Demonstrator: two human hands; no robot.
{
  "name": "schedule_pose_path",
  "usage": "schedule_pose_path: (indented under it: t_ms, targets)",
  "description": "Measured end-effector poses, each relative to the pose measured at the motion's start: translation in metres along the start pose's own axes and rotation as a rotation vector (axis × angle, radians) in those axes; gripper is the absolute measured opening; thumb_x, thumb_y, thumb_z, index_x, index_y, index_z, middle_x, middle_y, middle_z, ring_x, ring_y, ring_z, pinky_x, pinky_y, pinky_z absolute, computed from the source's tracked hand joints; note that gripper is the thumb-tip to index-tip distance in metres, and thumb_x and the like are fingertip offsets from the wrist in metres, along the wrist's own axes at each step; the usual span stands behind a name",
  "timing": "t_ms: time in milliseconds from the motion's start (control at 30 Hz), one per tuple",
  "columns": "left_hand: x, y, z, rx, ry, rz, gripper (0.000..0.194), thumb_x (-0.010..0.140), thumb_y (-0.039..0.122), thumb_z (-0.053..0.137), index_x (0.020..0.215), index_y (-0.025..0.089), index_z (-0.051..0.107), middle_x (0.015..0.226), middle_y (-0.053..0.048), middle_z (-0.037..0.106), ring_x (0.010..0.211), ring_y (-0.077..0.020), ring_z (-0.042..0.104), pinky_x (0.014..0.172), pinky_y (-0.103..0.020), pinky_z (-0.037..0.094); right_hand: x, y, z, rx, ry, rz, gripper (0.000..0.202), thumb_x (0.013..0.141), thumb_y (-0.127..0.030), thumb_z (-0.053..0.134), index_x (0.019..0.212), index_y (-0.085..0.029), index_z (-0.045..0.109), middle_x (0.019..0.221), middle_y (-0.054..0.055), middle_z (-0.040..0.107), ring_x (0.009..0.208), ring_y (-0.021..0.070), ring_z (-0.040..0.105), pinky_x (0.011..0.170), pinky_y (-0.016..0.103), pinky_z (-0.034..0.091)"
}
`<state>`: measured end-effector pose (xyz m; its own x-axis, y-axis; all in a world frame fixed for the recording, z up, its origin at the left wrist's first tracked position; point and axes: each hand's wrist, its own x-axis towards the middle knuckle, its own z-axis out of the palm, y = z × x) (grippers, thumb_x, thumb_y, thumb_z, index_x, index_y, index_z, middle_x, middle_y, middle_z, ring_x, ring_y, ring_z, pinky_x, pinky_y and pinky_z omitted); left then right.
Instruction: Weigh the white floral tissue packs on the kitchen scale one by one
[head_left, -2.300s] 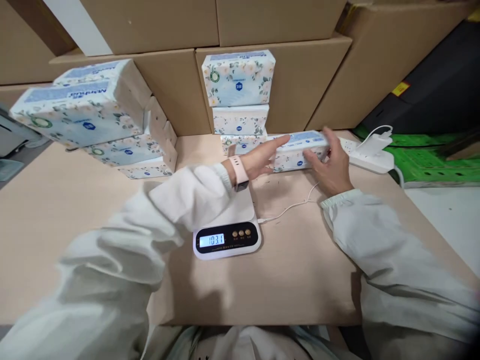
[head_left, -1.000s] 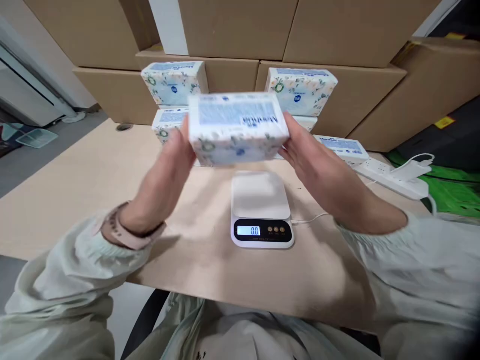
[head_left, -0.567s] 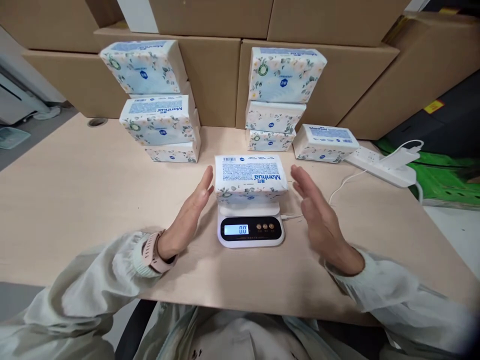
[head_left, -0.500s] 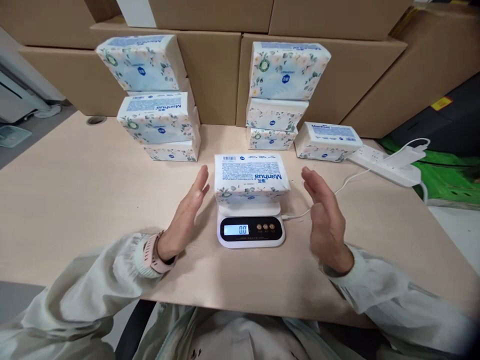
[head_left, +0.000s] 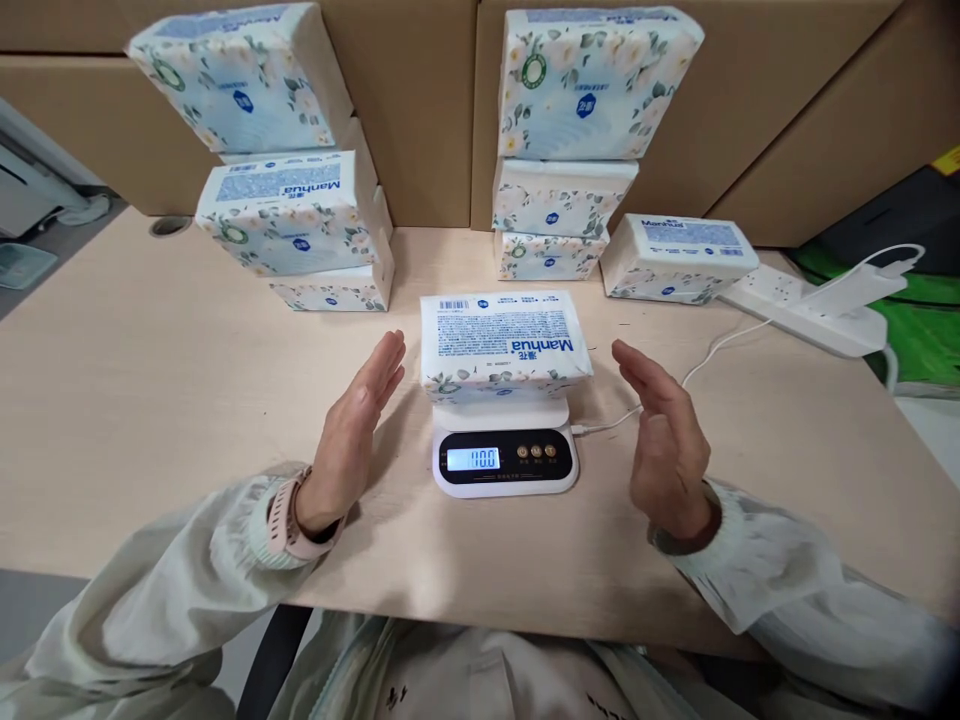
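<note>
A white and blue pack of tissues (head_left: 504,342) with a flower print lies flat on a white digital scale (head_left: 506,490). The scale's lit display shows a number that looks like 110.0, partly ghosted. To the pack's left, my left hand (head_left: 346,440) is held upright with its fingers stretched out, apart from the pack. On the other side, my right hand (head_left: 666,445) faces it, fingers extended, also touching nothing. A pink watch band circles my left wrist.
Stacked tissue packs stand at the back left (head_left: 292,215) and back centre-right (head_left: 570,195). Beside the right stack lies a single pack (head_left: 679,258). A white power strip (head_left: 810,305) and cable (head_left: 720,345) are at the right. Cardboard boxes (head_left: 420,120) line the back.
The scale's display has gone from 0.0 to about 110.0. My hands have moved slightly farther apart from the pack. The camera view has tilted down and closer.
</note>
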<state>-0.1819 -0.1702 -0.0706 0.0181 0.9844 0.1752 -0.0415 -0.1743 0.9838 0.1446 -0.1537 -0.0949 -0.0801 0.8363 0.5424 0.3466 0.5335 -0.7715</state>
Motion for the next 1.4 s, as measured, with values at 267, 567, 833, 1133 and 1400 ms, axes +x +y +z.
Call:
schedule_pose_path:
  t_ms: [267,567,833,1133,1400]
  targets:
    - [0.001,-0.001,-0.001,-0.042,0.005,0.019,0.053,0.112,0.057,0.046,0.161,0.039,0.055,0.172,0.001,0.046,0.166,-0.0284,0.035,0.138,-0.054,0.029,-0.001,0.005,0.001,0.014,-0.023,-0.01,0.052,0.11,-0.04,0.047,0.162,-0.036,0.051,0.165,0.0,0.058,0.156,0.0312,0.052,0.13,0.057,0.043]
    - [0.003,0.001,0.001,-0.05,0.066,-0.015,0.053,0.11,0.057,0.05,0.155,0.033,0.061,0.168,-0.003,0.053,0.161,-0.0299,0.043,0.135,-0.056,0.035,0.0,0.002,0.001,0.003,-0.041,-0.013,0.051,0.11,-0.037,0.049,0.16,-0.035,0.054,0.163,0.001,0.06,0.153,0.0301,0.055,0.129,0.056,0.045]
    - [0.003,0.002,0.001,-0.057,0.077,-0.038,0.054,0.109,0.057,0.052,0.155,0.03,0.059,0.167,-0.005,0.054,0.161,-0.0308,0.043,0.135,-0.057,0.035,0.0,0.001,0.001,0.002,-0.061,-0.034,0.051,0.11,-0.035,0.05,0.161,-0.033,0.054,0.162,0.002,0.061,0.153,0.0274,0.055,0.128,0.049,0.046]
    - [0.003,0.004,0.001,-0.045,0.078,-0.058,0.052,0.109,0.057,0.051,0.155,0.032,0.059,0.167,-0.004,0.054,0.161,-0.0309,0.042,0.135,-0.057,0.034,0.002,-0.003,0.0,-0.031,-0.072,-0.07,0.052,0.109,-0.03,0.052,0.161,-0.032,0.053,0.16,0.003,0.063,0.149,0.0243,0.059,0.125,0.042,0.049]
    - [0.003,0.002,0.001,-0.059,0.095,-0.051,0.051,0.109,0.056,0.053,0.153,0.031,0.06,0.164,-0.005,0.057,0.16,-0.0309,0.044,0.135,-0.058,0.032,0.003,-0.006,0.0,-0.073,-0.068,-0.076,0.053,0.109,-0.03,0.052,0.161,-0.031,0.053,0.159,0.004,0.064,0.147,0.0242,0.061,0.123,0.042,0.05]
